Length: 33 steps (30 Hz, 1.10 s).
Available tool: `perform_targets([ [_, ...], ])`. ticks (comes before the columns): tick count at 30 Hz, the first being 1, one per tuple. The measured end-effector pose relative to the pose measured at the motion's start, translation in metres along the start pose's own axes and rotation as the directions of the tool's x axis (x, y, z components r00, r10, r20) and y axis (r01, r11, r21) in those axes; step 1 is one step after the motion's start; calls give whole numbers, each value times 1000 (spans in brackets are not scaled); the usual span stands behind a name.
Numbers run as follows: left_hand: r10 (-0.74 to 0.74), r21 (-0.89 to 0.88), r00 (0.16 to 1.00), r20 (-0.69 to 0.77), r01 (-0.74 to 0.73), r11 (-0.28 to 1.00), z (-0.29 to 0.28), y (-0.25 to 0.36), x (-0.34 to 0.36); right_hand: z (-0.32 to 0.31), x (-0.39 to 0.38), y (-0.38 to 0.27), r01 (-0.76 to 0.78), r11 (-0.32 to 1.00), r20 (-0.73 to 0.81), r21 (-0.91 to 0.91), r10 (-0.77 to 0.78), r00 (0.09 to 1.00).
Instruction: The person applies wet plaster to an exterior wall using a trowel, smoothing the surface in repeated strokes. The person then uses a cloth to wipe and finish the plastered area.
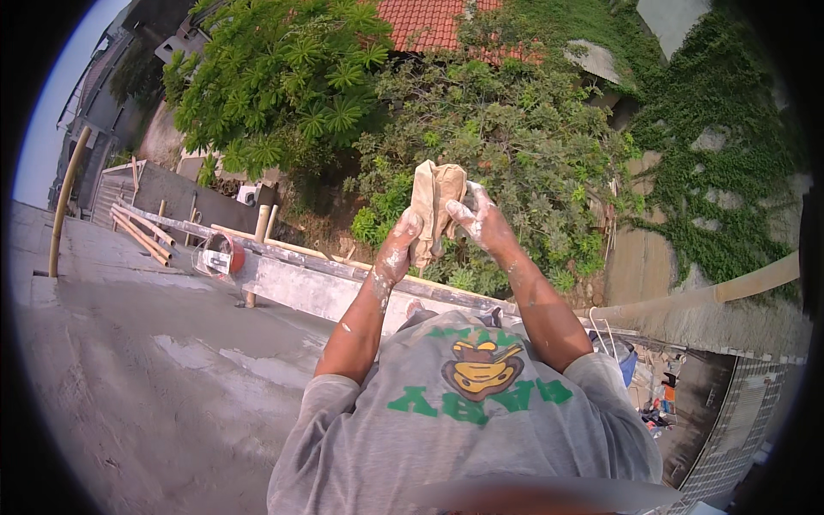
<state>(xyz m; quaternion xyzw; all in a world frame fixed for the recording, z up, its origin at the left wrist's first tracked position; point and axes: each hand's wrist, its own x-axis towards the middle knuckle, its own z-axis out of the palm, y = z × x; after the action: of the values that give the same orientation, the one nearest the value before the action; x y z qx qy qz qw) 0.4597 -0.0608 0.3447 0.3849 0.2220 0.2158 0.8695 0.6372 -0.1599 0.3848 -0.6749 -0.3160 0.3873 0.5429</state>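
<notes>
A crumpled, folded tan piece [438, 196], like cloth or thick paper, is held upright in front of my chest. My left hand [401, 242] is closed around its lower left side, with the thumb up along it. From the right, my right hand [482, 220] grips it with the thumb pressed on its near face; part of those fingers is hidden behind it. White, dried splashes cover both hands and the forearms.
Below me runs a narrow plank walkway [296, 290] with a red bucket [225, 255] at its left. Bamboo poles [142, 233] stand beyond it, and a grey plastered wall [172, 386] fills the left. Far below are trees [292, 77] and a red tiled roof [429, 24].
</notes>
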Motion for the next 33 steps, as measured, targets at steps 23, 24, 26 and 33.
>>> perform_targets([
  [23,40,-189,859,-511,-158,969,-104,40,-108,151,62,9,-512,820,640,257,253,726],
  [24,26,-102,828,-560,-101,990,-106,37,-108,151,59,8,-235,968,529,88,154,835],
  [26,73,128,757,-650,14,992,-110,29,-111,151,48,6,263,874,345,-409,-119,931],
  [33,371,583,630,-682,162,796,-98,9,-111,177,9,19,551,676,449,-489,-347,823],
])
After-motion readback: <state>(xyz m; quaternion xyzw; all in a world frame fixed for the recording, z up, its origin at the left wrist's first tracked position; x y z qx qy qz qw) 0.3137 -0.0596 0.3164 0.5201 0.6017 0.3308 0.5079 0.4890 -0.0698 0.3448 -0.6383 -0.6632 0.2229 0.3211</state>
